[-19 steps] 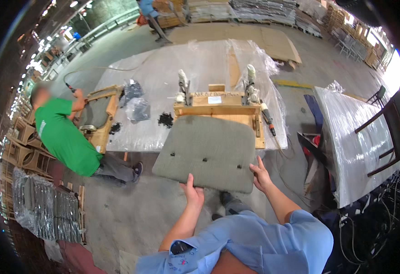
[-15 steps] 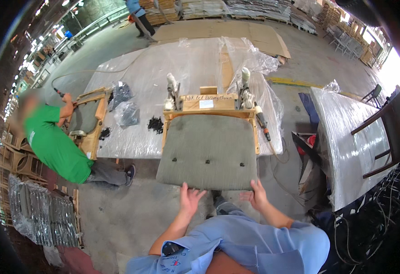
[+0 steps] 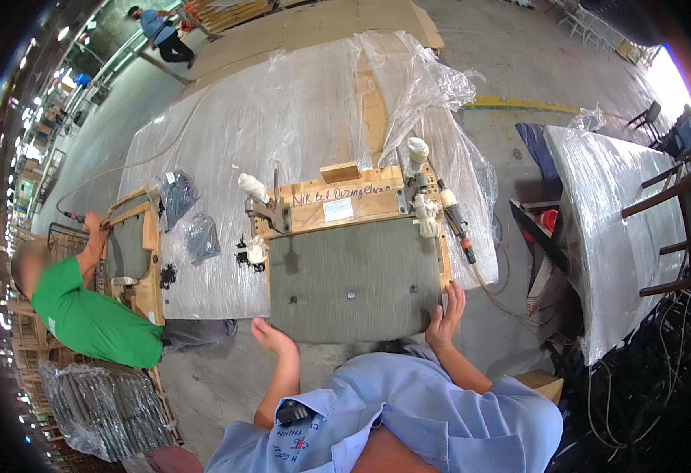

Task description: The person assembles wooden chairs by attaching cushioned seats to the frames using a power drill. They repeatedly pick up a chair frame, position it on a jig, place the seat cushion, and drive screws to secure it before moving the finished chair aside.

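Observation:
A grey-green fabric-covered panel [image 3: 349, 264] with three small dark buttons or clips lies on a wooden jig [image 3: 331, 206], its far edge against the jig's crosspiece. At the panel's near left corner is my left hand [image 3: 276, 337], fingers stretched and palm turned toward the edge. My right hand [image 3: 445, 317] stands upright along the near right side, fingers extended. Both hands are open and rest at or very near the panel; contact is hard to make out. Toggle clamps with white-wrapped handles flank the jig: a left clamp [image 3: 254, 189] and a right clamp [image 3: 417, 151].
A power screwdriver [image 3: 457, 221] on a hose lies right of the jig. Plastic film [image 3: 211, 150] covers the table. A co-worker in green [image 3: 93, 311] works at another jig on the left. Plastic bags [image 3: 202, 239] lie between. At right, a dark chair [image 3: 676, 213] leans by a wrapped board [image 3: 598, 244].
My hands have moved from the panel's near edge out to its sides. The panel now sits squarer and farther into the jig, between the clamps. The view has shifted and tilted.

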### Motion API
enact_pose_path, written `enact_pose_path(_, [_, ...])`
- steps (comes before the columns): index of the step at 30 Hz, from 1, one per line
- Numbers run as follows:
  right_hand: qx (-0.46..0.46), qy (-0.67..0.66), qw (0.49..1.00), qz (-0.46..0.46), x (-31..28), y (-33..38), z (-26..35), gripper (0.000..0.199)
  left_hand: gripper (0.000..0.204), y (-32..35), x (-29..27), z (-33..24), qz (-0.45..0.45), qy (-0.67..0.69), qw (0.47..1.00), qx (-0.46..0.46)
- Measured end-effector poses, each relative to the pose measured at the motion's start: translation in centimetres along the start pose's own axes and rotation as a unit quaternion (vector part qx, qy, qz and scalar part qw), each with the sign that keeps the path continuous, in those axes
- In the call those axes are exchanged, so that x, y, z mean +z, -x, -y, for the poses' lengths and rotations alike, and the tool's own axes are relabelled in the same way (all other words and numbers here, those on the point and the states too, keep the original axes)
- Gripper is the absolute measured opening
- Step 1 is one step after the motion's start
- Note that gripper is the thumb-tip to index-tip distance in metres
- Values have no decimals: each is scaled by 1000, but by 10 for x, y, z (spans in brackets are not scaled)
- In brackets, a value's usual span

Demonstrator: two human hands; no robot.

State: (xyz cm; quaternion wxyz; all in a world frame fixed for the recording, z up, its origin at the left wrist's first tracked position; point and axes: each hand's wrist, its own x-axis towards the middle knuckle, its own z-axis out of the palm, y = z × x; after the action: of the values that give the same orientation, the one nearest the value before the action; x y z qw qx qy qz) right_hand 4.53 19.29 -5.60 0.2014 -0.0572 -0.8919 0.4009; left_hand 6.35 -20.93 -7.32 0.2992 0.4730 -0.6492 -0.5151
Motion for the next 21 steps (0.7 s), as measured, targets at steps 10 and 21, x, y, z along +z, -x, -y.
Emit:
enact_pose_path(10, [9, -13, 998, -62, 55, -34, -27, 52, 52, -46, 60, 15, -35, -163, 982, 89])
enact_pose_path(21, [285, 27, 957, -46, -22, -22, 26, 44, 35, -17, 64, 19, 188, -342, 858, 333])
